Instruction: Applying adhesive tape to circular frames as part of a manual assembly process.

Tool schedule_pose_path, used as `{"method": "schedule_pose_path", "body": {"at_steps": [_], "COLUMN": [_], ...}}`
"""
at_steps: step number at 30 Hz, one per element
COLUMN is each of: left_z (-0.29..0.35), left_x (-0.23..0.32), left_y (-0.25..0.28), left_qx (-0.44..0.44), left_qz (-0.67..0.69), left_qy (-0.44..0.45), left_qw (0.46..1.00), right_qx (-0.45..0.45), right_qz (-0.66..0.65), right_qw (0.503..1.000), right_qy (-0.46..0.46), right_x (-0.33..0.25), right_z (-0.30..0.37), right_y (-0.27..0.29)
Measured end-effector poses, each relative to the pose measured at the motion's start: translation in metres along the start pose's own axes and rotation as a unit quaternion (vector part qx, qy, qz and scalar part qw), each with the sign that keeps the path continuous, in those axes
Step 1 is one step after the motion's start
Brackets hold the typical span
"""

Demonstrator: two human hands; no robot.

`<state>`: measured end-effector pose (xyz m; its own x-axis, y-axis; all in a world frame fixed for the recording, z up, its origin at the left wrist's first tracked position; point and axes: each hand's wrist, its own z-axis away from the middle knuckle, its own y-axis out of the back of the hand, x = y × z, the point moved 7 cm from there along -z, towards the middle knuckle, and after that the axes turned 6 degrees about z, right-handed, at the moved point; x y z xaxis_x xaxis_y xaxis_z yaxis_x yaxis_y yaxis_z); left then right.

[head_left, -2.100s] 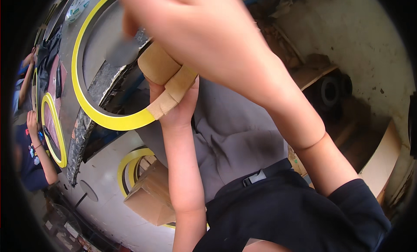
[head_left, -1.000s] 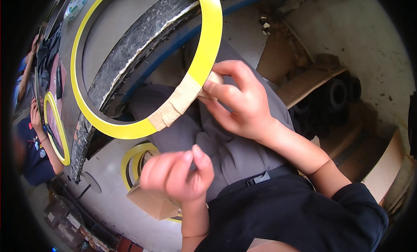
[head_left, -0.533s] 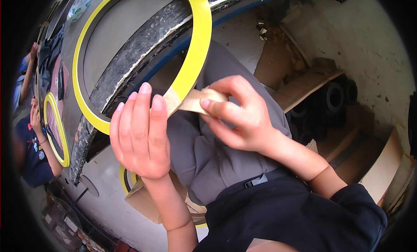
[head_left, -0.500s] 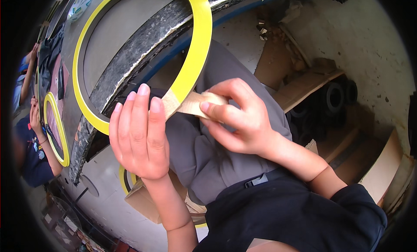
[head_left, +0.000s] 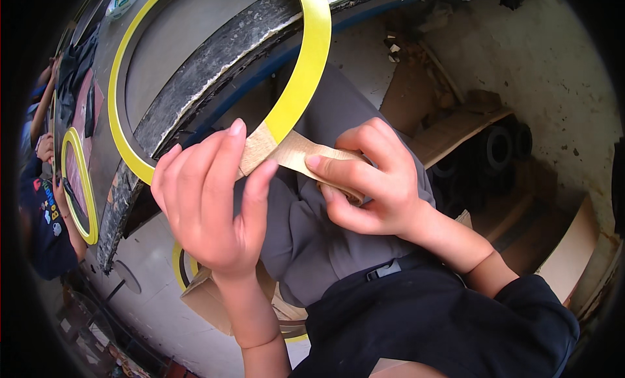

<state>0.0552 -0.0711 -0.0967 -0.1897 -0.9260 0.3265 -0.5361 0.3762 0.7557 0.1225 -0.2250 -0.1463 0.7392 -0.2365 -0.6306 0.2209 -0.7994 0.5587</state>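
Left hand (head_left: 211,215) points its fingers upward across the near part of the yellow ring (head_left: 316,46), though whether it grips I cannot tell; right hand (head_left: 384,182), angled leftward, pinches brown tape (head_left: 294,153), the strip pulled out longer than a moment ago, so wrapping seems under way; the ring's far side reaches over the grey table (head_left: 179,42)

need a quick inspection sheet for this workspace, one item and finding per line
surface: grey tabletop, dark edge chipped
things: yellow ring reaching past that edge; tan strip covering part of its lower side, trailing off right
clutter: cardboard box lower left; dark rings stored at right
left hand: over the ring's lower side, grip partly hidden
right hand: pinching the strip
cables: nothing seen
surroundings: stained wall right; co-worker's hand far left
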Motion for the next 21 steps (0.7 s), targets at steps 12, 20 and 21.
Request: {"method": "schedule_pose_path", "body": {"at_steps": [12, 20, 21], "left_z": [0.011, 0.015, 0.016], "left_x": [-0.006, -0.014, -0.015], "left_y": [-0.006, -0.012, -0.012], "left_qx": [0.062, 0.082, 0.08], "left_qz": [-0.042, -0.088, -0.093], "left_qy": [0.017, 0.001, -0.005], "left_qw": [0.997, 0.993, 0.992], "right_qx": [-0.002, 0.094, 0.108], "right_qz": [0.016, 0.032, 0.034], "right_qw": [0.999, 0.984, 0.981], "right_qy": [0.03, 0.15, 0.157], "right_x": [-0.008, -0.023, -0.025], "right_z": [-0.003, -0.051, -0.055], "right_y": [0.012, 0.02, 0.021]}}
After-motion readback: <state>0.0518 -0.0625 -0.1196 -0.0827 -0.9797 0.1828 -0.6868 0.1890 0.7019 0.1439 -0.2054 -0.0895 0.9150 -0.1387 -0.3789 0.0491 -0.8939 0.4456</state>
